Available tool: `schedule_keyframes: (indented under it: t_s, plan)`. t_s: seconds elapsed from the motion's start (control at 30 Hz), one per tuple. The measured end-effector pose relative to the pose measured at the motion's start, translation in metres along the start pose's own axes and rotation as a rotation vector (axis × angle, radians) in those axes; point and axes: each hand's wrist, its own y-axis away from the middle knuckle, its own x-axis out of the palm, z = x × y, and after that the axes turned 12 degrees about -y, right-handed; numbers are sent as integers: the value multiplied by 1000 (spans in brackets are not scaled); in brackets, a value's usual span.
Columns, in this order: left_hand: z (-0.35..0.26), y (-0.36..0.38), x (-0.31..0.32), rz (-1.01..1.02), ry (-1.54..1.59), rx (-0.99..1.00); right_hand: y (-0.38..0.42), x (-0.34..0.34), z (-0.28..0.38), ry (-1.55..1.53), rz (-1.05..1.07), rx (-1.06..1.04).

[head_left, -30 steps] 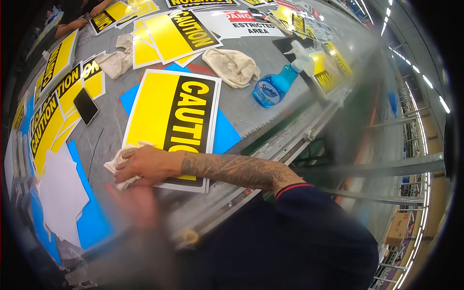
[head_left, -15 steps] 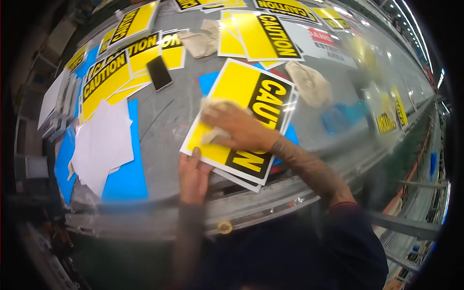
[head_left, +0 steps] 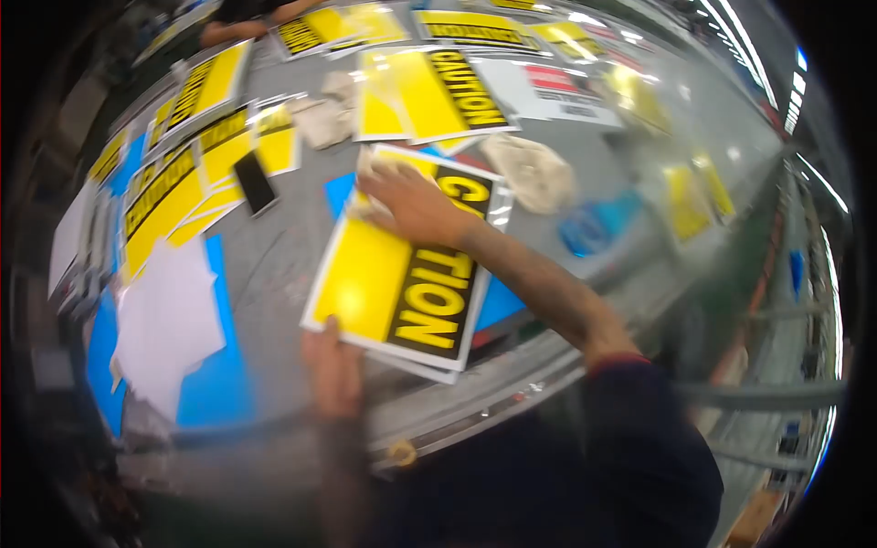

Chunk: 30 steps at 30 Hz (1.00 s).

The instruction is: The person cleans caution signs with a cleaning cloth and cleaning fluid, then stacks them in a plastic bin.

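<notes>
A yellow and black CAUTION sign (head_left: 362,274) lies tilted on top of other sheets in front of me. My right hand (head_left: 416,203) presses a pale cloth (head_left: 368,165) against the yellow part near its far left corner; the fingers are curved over the cloth, which is partly hidden. At the near left corner, my left hand (head_left: 334,370) holds the sign's edge, thumb on top and the other fingers blurred. Blue sheeting (head_left: 501,306) shows beneath the stack.
A phone (head_left: 255,184) and several CAUTION signs (head_left: 164,205) lie to the left, near white paper (head_left: 171,320) on blue sheets. Pale cloths (head_left: 528,173) and a blue see-through object (head_left: 594,224) sit to the right. Another person's arm (head_left: 233,33) shows at the far edge.
My right hand has slid the cloth across the sign toward its far left corner. My left hand stays at the near corner. The whole view has shifted, and another person's arms now show at the top.
</notes>
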Motion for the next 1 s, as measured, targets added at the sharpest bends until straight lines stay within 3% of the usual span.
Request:
schedule_keyframes:
  t_s: [0.07,0.13,0.2,0.27,0.33,0.4,0.47,0.5,0.53,0.57,0.67,0.7,0.77,0.8,0.87,0.9,1.0]
  plan:
    - [-5,1,-1,3,-60,-37,-16,7,-62,140,-55,74]
    - [2,4,-7,3,-258,77,-10,9,-30,-108,-49,209]
    - [4,0,-8,0,-321,124,17,25,25,-41,4,19]
    - [7,-1,-11,3,-351,138,29,24,25,-90,78,-204]
    - [5,0,-12,24,-344,136,13,15,-15,-45,-25,44]
    - [6,0,-17,33,-351,157,6,15,-55,146,-181,12]
    - [10,-4,-20,21,-357,170,12,17,-12,71,-94,127]
    - [9,-4,-18,19,-353,168,28,22,21,-92,-32,78]
    - [9,-3,-17,17,-350,166,45,34,55,-147,-101,-105]
    - [14,-11,-25,12,-365,156,62,20,99,-226,55,-125]
    - [0,-4,-11,-25,-404,82,77,9,83,-220,17,-140]
    - [-7,1,-2,-36,-364,50,69,10,45,-101,-62,-118]
    - [-17,9,14,-66,-223,-10,53,-28,-3,-19,-73,121]
    - [-19,11,18,-84,-116,-36,54,-26,-34,123,-161,56]
    - [-14,8,17,-87,-68,-11,64,-27,-12,264,-110,-12]
    - [-13,7,16,-85,-58,2,70,-6,7,129,-205,54]
    - [-7,2,10,-64,-68,19,101,7,109,-173,84,-74]
